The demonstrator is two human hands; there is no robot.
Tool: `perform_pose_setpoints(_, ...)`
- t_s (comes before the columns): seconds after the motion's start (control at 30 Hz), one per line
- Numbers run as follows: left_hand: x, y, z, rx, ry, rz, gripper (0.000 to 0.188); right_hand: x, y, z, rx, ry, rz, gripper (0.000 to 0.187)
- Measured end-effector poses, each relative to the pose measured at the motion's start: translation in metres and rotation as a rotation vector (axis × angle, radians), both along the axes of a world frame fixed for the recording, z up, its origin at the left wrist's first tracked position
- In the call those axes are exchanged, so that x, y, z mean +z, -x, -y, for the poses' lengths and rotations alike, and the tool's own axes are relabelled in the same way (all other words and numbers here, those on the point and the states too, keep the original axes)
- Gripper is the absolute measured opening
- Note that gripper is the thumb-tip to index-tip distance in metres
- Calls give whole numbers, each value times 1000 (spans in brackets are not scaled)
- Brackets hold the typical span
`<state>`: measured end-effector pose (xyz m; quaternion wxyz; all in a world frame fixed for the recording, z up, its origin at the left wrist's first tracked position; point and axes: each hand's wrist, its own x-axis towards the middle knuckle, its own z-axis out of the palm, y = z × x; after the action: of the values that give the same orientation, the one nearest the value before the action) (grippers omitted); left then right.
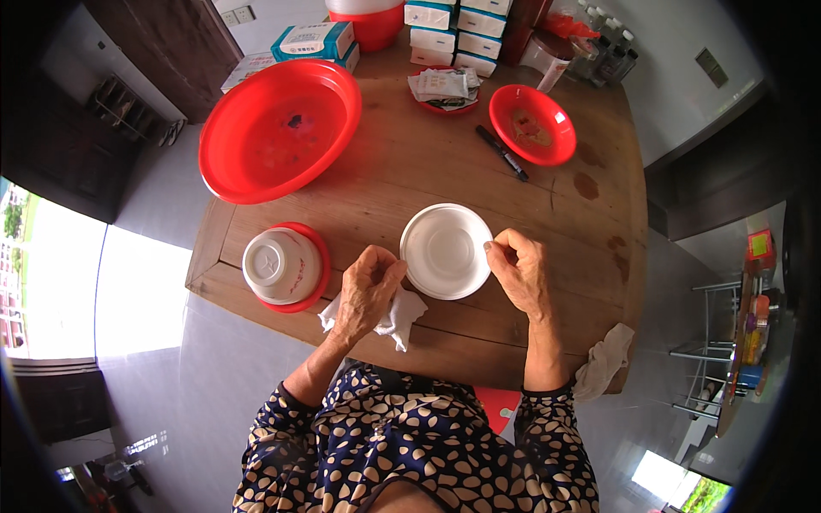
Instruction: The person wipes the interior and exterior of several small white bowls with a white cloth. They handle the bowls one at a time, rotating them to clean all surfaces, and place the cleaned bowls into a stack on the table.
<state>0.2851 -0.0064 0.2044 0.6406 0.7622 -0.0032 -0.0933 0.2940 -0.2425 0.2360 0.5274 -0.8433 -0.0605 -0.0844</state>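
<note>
A round white bowl [446, 251] faces up near the front of the wooden table, between my two hands. My right hand [522, 272] has curled fingers, with the thumb tip at the bowl's right rim, pinching it. At the left rim, my left hand [363, 291] is closed with thumb and fingers pressed together; what they hold is hidden. A crumpled white cloth [402, 320] shows beneath and beside that hand. Farther left, upside-down white bowls [278, 263] with red print rest on a red plate [318, 248].
A large red basin [274, 128] occupies the table's far left. A smaller red bowl [547, 128], a black marker [501, 152] and a red dish of packets [445, 85] lie farther back. Boxes [316, 41], tissue packs [432, 38] and bottles [611, 60] line the back. A whitish cloth [605, 363] hangs at the right front edge.
</note>
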Motion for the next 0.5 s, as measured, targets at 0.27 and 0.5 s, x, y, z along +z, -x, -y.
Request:
perform_pose_setpoints(0.27,13,41,-36,-172,796,-134,85,26,29,-41,178,-182,-11,16)
perform_pose_setpoints(0.5,-32,109,-104,-99,1023,-382,112,-9,76,-115,345,-407,-284,15)
